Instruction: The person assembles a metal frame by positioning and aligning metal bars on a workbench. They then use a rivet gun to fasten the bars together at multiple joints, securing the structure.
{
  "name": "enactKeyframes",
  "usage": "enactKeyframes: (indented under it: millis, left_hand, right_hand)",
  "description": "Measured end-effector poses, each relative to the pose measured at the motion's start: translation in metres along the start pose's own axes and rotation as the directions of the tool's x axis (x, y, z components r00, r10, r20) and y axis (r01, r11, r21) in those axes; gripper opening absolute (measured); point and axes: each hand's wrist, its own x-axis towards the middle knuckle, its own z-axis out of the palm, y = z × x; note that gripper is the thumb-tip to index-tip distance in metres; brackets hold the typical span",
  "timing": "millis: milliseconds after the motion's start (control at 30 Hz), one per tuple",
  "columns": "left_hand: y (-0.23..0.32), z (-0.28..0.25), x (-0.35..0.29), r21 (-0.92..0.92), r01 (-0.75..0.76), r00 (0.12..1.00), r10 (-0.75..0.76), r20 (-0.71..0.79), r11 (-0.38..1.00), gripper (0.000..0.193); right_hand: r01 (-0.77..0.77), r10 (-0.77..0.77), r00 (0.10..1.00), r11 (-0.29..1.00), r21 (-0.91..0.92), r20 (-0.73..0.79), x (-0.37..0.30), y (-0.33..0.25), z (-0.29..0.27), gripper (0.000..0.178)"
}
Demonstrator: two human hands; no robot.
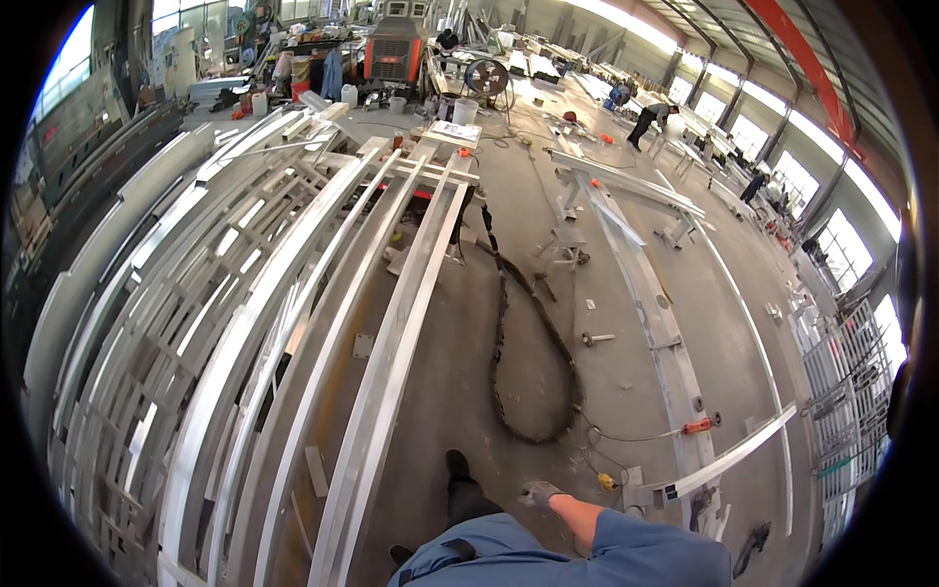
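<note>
My right hand (536,494), in a grey glove, hangs low in front of my body with its fingers curled in. Nothing sticks out of it, and it touches none of the things around it. Out of view is my left hand. Long silvery metal profiles (416,323) lie side by side to my left, raised above the floor. Ahead on the floor, a thick black cable (501,342) forms a long loop. To the right of my hand are a yellow connector (606,482) on a thin cord and an orange-red power tool (696,427) by a long beam (675,372).
A pale metal bar (734,452) slants across at the right. Small metal stands (565,245) and loose pieces lie ahead on the floor. Ladder-like frames (851,401) line the right side. Farther off are a round fan (486,76), an orange-and-grey machine (393,49) and a bending person (646,127).
</note>
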Motion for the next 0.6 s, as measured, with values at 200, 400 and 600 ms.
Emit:
enactKeyframes:
  millis: [200, 400, 600]
  left_hand:
    - [0.04, 0.015, -0.03, 0.216, 0.044, 0.991, -0.015, -0.135, 0.975, 0.064]
    - [0.131, 0.063, -0.041, 0.203, 0.082, 0.938, -0.007, -0.348, 0.976, 0.067]
    - [0.506, -0.023, -0.057, -0.259, -0.495, 0.867, 0.45, -0.214, 0.829, 0.062]
  right_hand:
    - [0.018, -0.009, 0.998, 0.986, 0.164, -0.056, 0.055, 0.058, -0.079, 0.051]
    - [0.142, -0.148, 0.981, 0.988, 0.054, 0.129, 0.108, 0.082, -0.259, 0.05]
    - [0.073, 0.027, 0.958, 0.939, 0.336, -0.285, 0.214, 0.131, -0.374, 0.049]
